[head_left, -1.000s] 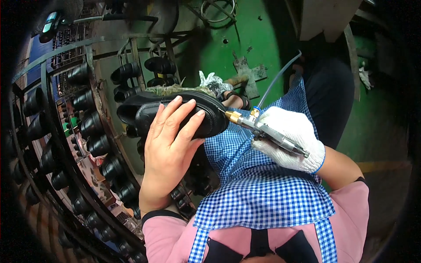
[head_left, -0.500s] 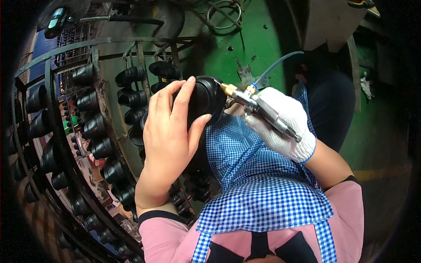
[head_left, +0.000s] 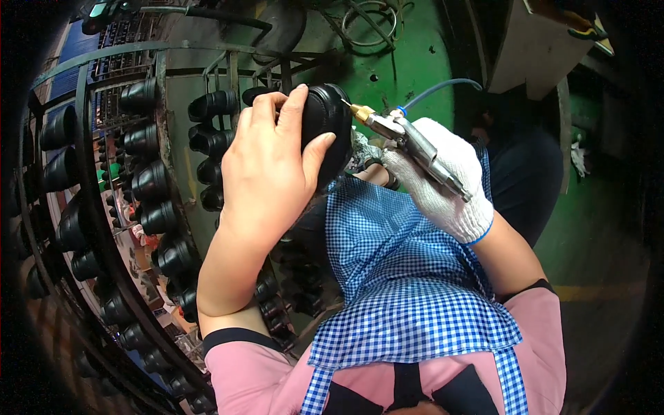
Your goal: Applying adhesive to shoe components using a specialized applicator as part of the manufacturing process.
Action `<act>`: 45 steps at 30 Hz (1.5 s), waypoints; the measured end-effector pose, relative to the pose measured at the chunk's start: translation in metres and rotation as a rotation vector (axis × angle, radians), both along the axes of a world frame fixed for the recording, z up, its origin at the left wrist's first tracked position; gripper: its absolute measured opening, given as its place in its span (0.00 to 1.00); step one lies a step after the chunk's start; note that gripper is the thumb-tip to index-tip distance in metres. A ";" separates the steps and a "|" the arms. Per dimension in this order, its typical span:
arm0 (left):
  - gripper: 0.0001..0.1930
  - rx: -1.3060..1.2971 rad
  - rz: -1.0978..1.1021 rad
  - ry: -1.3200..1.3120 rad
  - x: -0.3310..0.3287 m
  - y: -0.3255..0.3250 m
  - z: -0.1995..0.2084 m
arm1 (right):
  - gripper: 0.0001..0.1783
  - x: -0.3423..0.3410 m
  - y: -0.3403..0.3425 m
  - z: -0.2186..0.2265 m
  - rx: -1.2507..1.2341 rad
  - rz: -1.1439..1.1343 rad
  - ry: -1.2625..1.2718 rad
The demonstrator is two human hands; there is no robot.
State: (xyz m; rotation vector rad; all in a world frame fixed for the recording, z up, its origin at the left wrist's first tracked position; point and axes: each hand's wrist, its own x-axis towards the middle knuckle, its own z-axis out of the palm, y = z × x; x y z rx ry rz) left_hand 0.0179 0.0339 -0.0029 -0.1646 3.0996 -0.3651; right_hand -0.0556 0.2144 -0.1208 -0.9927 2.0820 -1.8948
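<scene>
My bare left hand (head_left: 266, 162) is closed round a black leather shoe (head_left: 324, 114), its thumb and fingers pressing on the upper. In my right hand (head_left: 449, 180), which wears a white knitted glove with a blue cuff edge, is a small metal spray gun (head_left: 422, 149). The gun's brass nozzle (head_left: 361, 113) points left, and its thin tip is right at the shoe's right edge; I cannot tell whether they touch. A blue air hose (head_left: 439, 91) curves up and away from the gun's fitting.
Left of me stands a dark metal rack (head_left: 84, 131) holding rows of black shoes (head_left: 150, 181). Beyond is a green floor (head_left: 422, 66) with a coiled ring of hose or wire (head_left: 370, 28). A pale panelled piece of furniture (head_left: 532, 59) stands at the upper right.
Both hands have moved a little up in the picture, carrying the shoe and spray gun with them. The shoe is turned slightly, and the nozzle stays beside its edge.
</scene>
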 end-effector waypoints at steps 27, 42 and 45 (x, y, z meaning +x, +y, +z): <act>0.37 0.146 0.521 -0.035 -0.017 -0.080 -0.001 | 0.09 0.066 -0.033 -0.015 -0.082 0.039 0.031; 0.39 0.174 0.526 0.015 -0.011 -0.094 -0.007 | 0.10 0.106 -0.009 -0.019 0.012 0.209 0.051; 0.39 0.168 0.519 0.021 -0.009 -0.099 -0.009 | 0.11 0.111 0.001 -0.018 0.049 0.279 0.070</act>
